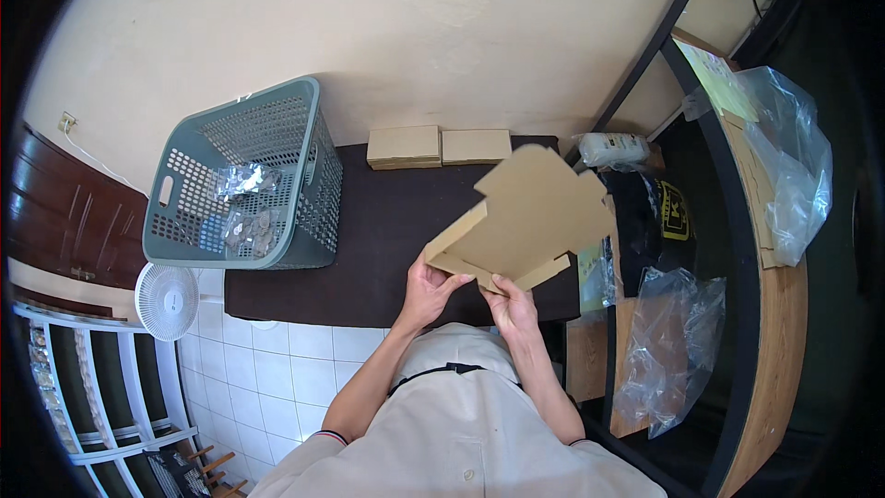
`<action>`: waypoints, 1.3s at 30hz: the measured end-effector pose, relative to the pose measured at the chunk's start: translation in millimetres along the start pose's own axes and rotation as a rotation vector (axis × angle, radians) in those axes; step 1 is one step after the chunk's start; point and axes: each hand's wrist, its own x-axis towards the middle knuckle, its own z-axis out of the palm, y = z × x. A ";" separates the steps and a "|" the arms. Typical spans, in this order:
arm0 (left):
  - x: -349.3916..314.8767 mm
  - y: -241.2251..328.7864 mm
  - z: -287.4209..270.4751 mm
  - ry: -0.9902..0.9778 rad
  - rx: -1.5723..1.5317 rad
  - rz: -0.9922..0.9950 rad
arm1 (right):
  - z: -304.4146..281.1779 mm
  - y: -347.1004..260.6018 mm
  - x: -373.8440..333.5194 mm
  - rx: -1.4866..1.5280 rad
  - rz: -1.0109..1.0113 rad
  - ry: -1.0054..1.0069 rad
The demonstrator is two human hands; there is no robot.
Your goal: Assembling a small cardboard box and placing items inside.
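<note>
Between my two hands is a brown cardboard box [535, 212], partly folded, with its left and near walls raised and its lid panel spread out toward the far side. My left hand [430, 291] grips the near left corner, thumb along the near wall. My right hand [510, 305] pinches the same near wall a little farther right. The box is held tilted above the dark table [387, 221]. At the table's far edge, against the wall, lie two stacks of flat brown cardboard, a left stack [404, 146] and a right stack [476, 146].
A grey-green perforated basket [313, 194] with clear plastic packets [249, 231] stands at the table's left. Beyond it is a white fan [167, 302]. On the right, a wood-and-black shelf [770, 360] carries clear plastic bags [670, 341] and a white package [613, 149].
</note>
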 end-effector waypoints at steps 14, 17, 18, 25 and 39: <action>-4.5 -10.6 12.1 -0.015 -0.271 -0.093 | 2.1 6.9 -12.8 -0.508 -0.459 -0.277; -3.2 -13.3 6.5 -0.036 -0.213 -0.052 | 17.9 1.1 -21.3 -0.355 -0.365 -0.294; -3.6 -11.5 4.8 -0.038 -0.226 -0.048 | 29.1 -2.8 -27.9 -0.353 -0.364 -0.293; -12.7 -6.5 9.7 -0.084 -0.083 0.000 | 50.7 -10.9 -40.4 -0.063 0.014 -0.030; -24.1 -9.0 14.8 0.053 -0.136 -0.037 | 45.9 -1.7 -50.8 -0.264 -0.105 0.034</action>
